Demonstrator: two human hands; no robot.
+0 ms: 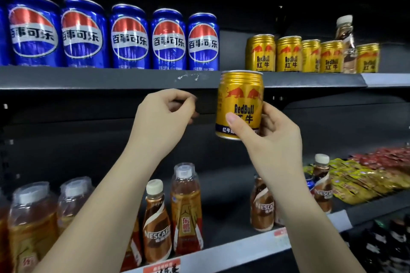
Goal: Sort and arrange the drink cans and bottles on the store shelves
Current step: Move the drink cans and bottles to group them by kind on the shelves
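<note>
Cans in blue (pixel 129 36) stand in a row along the left of the upper shelf (pixel 111 77), labels facing out. Below them, on the lower shelf (pixel 233 252), clear-capped tea bottles (pixel 186 208) stand among brown coffee bottles (pixel 156 221).

The left hand (pixel 165 117) is raised in front of the dark gap between the two shelves, just under the edge of the upper one. Its fingers are curled in toward the palm, fingertips near the thumb, and it holds nothing; it stands a little apart from the held can.

The right hand (pixel 269 137) grips a gold can (pixel 240 104) by its lower half, thumb pressed across the front of the label and fingers wrapped around the far side. The can is upright, tilted slightly, and held in the air with its top overlapping the front edge of the upper shelf, just below the space between the blue cans and the row of gold cans (pixel 288 54).

That gold row stands on the right part of the upper shelf, with one brown bottle (pixel 347 44) standing among them. Farther right on the lower shelf lie yellow and red packets (pixel 363 175), with two more coffee bottles beside them.
</note>
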